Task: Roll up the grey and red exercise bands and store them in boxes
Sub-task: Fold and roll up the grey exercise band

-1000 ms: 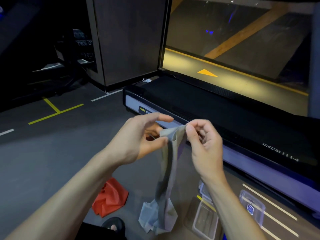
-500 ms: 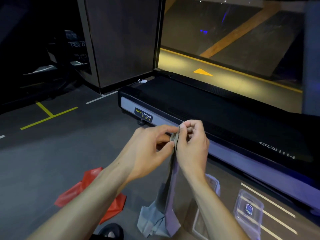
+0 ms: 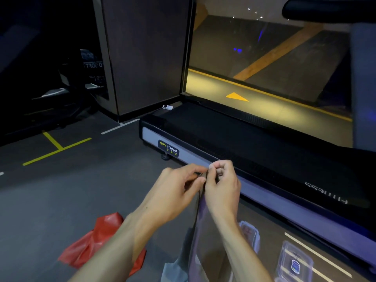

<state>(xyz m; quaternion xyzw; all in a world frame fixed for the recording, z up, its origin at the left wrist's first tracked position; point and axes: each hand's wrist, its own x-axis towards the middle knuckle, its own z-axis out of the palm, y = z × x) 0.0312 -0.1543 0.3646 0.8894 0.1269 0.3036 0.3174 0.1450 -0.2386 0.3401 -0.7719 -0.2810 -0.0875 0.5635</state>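
While hanging down, grey band [image 3: 200, 224], top edge in the two-handed pinching grip.

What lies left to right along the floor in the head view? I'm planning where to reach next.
Red band → grey band, pinched by both hands → clear box → clear lid.

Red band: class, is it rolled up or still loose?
Loose. The red band lies crumpled on the floor, beside the left forearm, untouched.
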